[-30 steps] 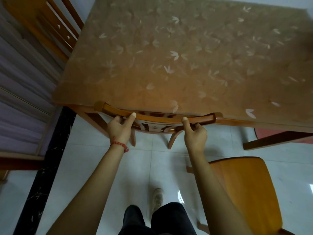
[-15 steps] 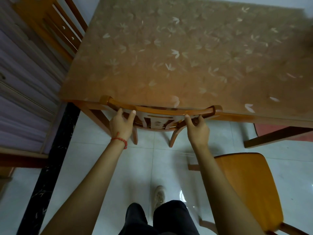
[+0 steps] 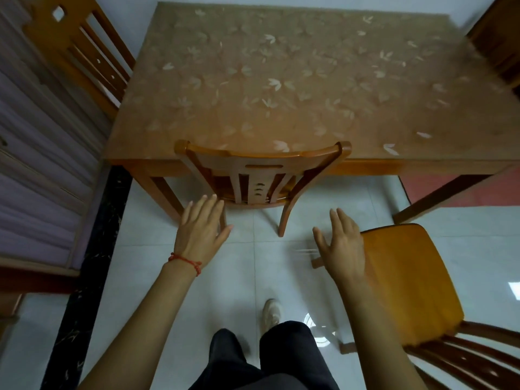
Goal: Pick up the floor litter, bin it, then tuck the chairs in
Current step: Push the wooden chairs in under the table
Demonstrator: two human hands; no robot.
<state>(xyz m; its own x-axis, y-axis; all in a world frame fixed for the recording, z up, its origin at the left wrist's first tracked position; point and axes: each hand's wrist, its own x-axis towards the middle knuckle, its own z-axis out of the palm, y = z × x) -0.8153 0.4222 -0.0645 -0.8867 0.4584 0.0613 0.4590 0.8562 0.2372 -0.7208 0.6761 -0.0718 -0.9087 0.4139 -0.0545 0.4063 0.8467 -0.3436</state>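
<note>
We are looking at the second chair (image 3: 405,280), the one not yet tucked in: it is sitting on the white tile floor (image 3: 168,277) at about 4 o'clock from the view centre, seat facing up, its slatted back trailing off toward 5 o'clock. Its long axis is running from roughly 11 to 5 o'clock, so it is standing skewed to the table edge (image 3: 365,166), well apart from it. The right hand (image 3: 342,249) is the nearer one, hovering with fingers spread and holding nothing, overlapping the seat's left edge in view; we cannot tell whether it is touching. The left hand (image 3: 201,229), red cord on the wrist, is also spread and empty, hanging just below the first chair (image 3: 263,171) at 12 o'clock. That chair is already under the table, top rail against the edge. We are judging the next move as a swing to the right, with the seat needing to be turned square before it is pushed toward 12. No litter is showing on the floor. Another chair back (image 3: 78,52) is standing at 10 o'clock. No brands, labels or readable writing anywhere; the table cover is carrying only a leaf pattern.
</note>
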